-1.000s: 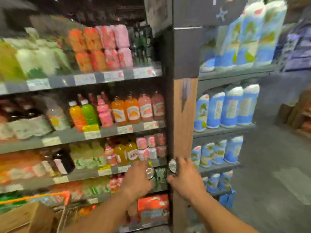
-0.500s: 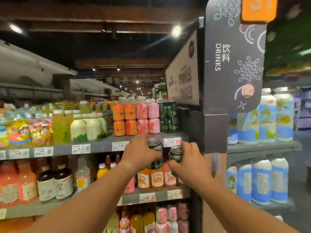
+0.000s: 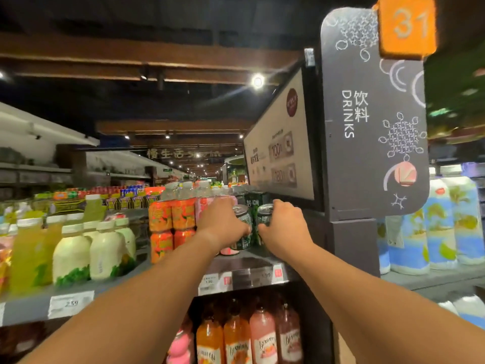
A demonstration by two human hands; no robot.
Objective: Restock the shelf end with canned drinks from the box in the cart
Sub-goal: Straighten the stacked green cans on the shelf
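Both arms are reaching forward and up, nearly straight, toward the top shelf (image 3: 244,261) at the shelf end. Left hand (image 3: 223,224) is gripping a dark green can (image 3: 242,228), fingers curling round its left side, back of the hand facing the camera. Right hand (image 3: 282,228) is gripping a second can (image 3: 264,219), fingers wrapping its right side, thumb side toward the other can. The two cans are standing upright, just beside each other, between the hands; can bottoms are sitting at or just above the shelf surface, cannot tell if touching. More dark green cans (image 3: 253,203) are standing right behind them under the promo board (image 3: 280,153). Orange and pink bottles (image 3: 173,219) are stacked just left of the left hand. A DRINKS sign (image 3: 367,114) is hanging on the post to the right. Price tags (image 3: 215,281) are lining the shelf edge below the hands.
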